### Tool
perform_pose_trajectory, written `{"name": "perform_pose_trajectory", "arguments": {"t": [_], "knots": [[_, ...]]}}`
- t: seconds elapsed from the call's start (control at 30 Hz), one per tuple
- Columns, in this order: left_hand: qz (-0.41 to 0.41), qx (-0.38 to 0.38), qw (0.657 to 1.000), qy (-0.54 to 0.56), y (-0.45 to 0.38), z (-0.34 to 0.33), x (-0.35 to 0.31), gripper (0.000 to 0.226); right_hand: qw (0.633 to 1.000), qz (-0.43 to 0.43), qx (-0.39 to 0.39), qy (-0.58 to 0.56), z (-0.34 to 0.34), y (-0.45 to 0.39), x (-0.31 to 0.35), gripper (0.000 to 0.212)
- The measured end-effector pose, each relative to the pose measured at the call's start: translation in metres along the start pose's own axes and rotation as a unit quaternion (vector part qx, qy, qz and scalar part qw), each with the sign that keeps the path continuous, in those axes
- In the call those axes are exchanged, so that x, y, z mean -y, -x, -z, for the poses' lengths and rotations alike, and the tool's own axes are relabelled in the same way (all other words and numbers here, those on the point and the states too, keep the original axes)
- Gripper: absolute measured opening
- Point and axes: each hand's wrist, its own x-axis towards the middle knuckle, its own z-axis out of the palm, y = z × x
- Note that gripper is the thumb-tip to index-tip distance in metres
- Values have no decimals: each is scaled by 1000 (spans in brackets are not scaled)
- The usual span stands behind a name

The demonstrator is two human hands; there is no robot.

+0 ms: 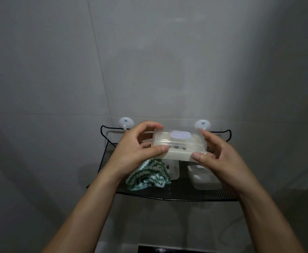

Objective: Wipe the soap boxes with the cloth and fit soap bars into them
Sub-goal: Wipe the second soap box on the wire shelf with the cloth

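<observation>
Hanging black mesh shelf point(178, 190) on grey tiled wall point(149, 61)

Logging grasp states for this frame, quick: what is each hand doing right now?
Left hand: grips the left end of the soap box.
Right hand: grips the right end of the same soap box.
</observation>
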Motion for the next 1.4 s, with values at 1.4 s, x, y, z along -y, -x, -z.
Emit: {"name": "perform_pose_trajectory", "arguments": {"t": [1.4], "knots": [[119,224,865,-432,4,22,31,54,954,-157,-109,-229,14,5,7,31]]}}
